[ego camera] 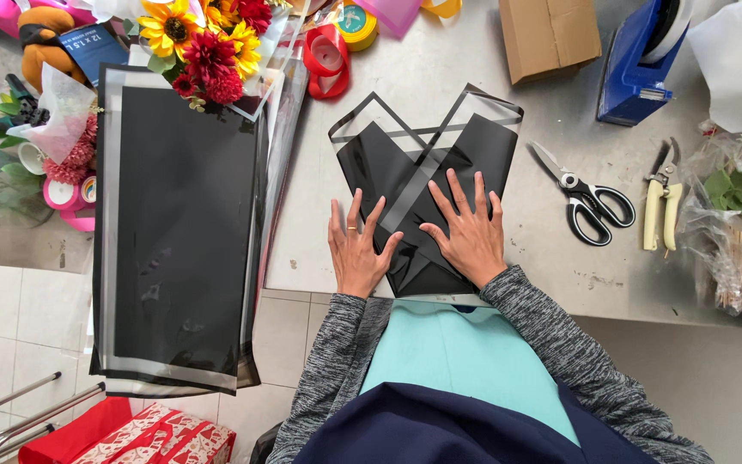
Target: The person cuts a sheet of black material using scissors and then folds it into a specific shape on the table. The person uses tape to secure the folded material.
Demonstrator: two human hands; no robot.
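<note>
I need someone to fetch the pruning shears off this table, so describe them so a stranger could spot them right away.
Start at the steel table and go to its right side, past the folded black wrapping sheet. The pruning shears lie between the black-handled scissors and a cellophane-wrapped bundle of stems. Unlike the scissors, they have pale cream handles and short blades.

Both hands lie flat, palms down, left hand (pixel 356 249) and right hand (pixel 470 230) with fingers spread.

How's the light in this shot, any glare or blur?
Head view: even, soft light; faint shadows under the left hand and right hand; light sheen on the black wrap and the sheet stack; sharp throughout, edges slightly bowed by the wide lens.
</note>
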